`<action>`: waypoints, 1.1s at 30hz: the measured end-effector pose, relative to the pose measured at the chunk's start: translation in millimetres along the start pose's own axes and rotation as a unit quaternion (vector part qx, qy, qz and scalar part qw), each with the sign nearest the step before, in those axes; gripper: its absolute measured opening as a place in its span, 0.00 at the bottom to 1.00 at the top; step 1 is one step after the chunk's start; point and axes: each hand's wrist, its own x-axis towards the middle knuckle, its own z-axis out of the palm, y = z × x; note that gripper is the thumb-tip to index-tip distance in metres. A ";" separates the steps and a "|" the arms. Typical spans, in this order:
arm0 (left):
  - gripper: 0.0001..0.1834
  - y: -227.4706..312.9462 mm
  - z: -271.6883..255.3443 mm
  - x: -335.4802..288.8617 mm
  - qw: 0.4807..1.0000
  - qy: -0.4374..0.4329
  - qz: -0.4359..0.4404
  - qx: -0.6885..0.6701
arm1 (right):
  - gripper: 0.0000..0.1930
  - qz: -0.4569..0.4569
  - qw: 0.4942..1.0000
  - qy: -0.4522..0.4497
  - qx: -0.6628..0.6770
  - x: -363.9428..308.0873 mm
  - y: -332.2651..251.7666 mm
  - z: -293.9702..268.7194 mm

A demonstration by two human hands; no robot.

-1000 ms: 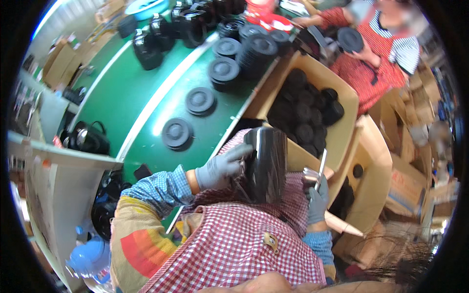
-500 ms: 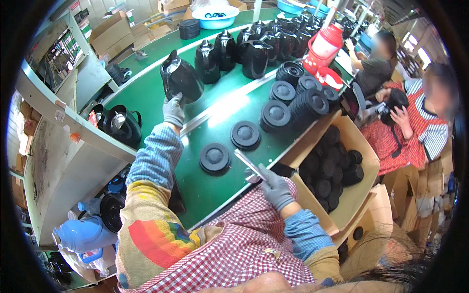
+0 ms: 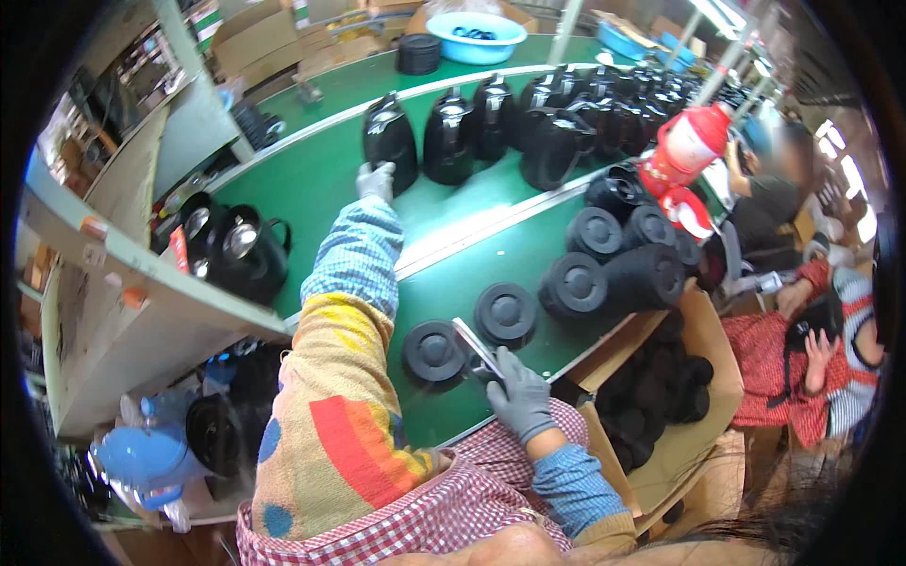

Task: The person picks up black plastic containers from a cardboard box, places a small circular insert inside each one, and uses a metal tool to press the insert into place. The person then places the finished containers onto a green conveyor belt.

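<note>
My left hand (image 3: 375, 182), in a grey glove, reaches far out and holds a glossy black jug (image 3: 389, 140) low on its near side. That jug stands upright on the green belt at the left end of a row of similar black jugs (image 3: 449, 141). Close to my body, my gloved right hand (image 3: 523, 389) is closed round a flat silver metal tool (image 3: 478, 347), whose long end points up and left. Two round black discs lie just beyond the tool: a nearer disc (image 3: 434, 350) and a farther disc (image 3: 505, 313).
Stacked black discs (image 3: 573, 283) stand to the right, near a red jug (image 3: 692, 141). A cardboard box (image 3: 724, 401) of black round parts sits beside my right arm. More black jugs (image 3: 247, 247) are at left. A light-blue basin (image 3: 477, 47) stands at the back. Co-workers sit at right.
My left hand has moved the jug away from me and to the right, from tilted to upright beside the row. My right hand keeps its tool. The whole view has shifted.
</note>
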 end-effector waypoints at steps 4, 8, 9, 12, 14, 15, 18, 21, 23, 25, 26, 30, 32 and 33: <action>0.37 22.5 -35.7 -36.2 0.955 0.053 0.144 0.255 | 0.31 -0.081 0.986 0.106 0.095 -24.8 13.4 -14.2; 0.44 85.1 -119.3 -103.7 0.753 0.138 0.291 0.573 | 0.24 0.076 0.961 0.098 0.246 -89.9 49.4 -33.2; 0.45 86.1 -148.4 -112.0 0.693 0.196 0.331 0.610 | 0.23 0.117 0.944 0.109 0.290 -107.6 60.8 -33.5; 0.46 93.8 -204.6 -140.0 0.619 0.278 0.340 0.651 | 0.23 0.141 0.904 0.138 0.380 -141.2 77.5 -52.2; 0.44 95.6 -221.7 -153.2 0.617 0.312 0.333 0.641 | 0.24 0.138 0.888 0.159 0.409 -157.4 77.0 -60.0; 0.43 98.9 -226.9 -160.3 0.614 0.328 0.325 0.640 | 0.24 0.138 0.885 0.169 0.411 -167.4 78.6 -61.0; 0.34 105.8 -234.1 -161.3 0.719 0.308 0.185 0.595 | 0.23 0.147 0.889 0.175 0.397 -191.1 75.9 -63.9; 0.23 115.4 -228.5 -163.0 0.750 0.225 0.245 0.572 | 0.23 0.166 0.888 0.177 0.390 -218.7 73.0 -65.3; 0.10 138.8 -187.3 -207.9 0.783 0.169 0.332 0.498 | 0.22 0.168 0.877 0.201 0.402 -241.2 68.6 -68.3; 0.07 128.7 -178.6 -227.3 0.775 0.097 0.445 0.439 | 0.22 0.162 0.873 0.227 0.401 -267.1 72.4 -67.3; 0.09 133.8 -166.7 -249.8 0.770 0.024 0.492 0.405 | 0.22 0.185 0.859 0.242 0.411 -279.0 71.6 -67.9; 0.14 160.3 -106.1 -369.9 0.738 -0.263 0.549 0.291 | 0.22 0.212 0.850 0.289 0.386 -313.4 47.1 -89.3; 0.18 165.7 -74.5 -413.3 0.700 -0.392 0.555 0.218 | 0.22 0.194 0.879 0.302 0.315 -323.9 34.1 -102.8; 0.18 165.7 -59.9 -436.6 0.682 -0.461 0.536 0.189 | 0.22 0.184 0.891 0.307 0.278 -329.6 27.5 -110.4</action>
